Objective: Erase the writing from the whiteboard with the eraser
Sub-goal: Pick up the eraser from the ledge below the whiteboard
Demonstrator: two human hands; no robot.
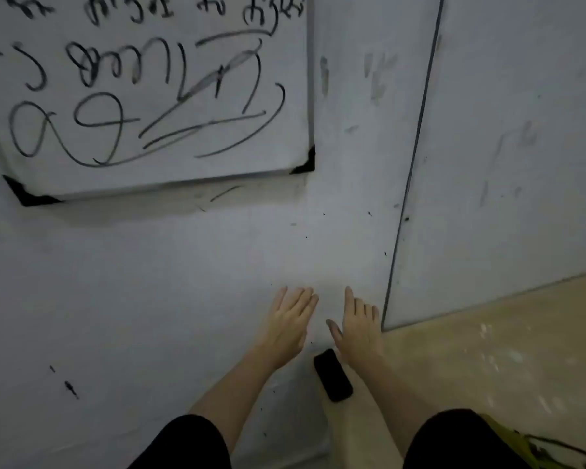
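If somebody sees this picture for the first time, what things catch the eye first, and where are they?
First the whiteboard at upper left on the wall, covered with black writing. Then two open, empty hands, left and right, stretched forward at lower centre. A small black eraser lies just below the right hand, untouched.

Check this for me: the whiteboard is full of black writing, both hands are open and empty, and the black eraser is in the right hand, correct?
Not quite. In the head view the eraser lies on the floor below the right hand, not in it. The whiteboard is full of black writing, and the left hand and right hand are open and empty.
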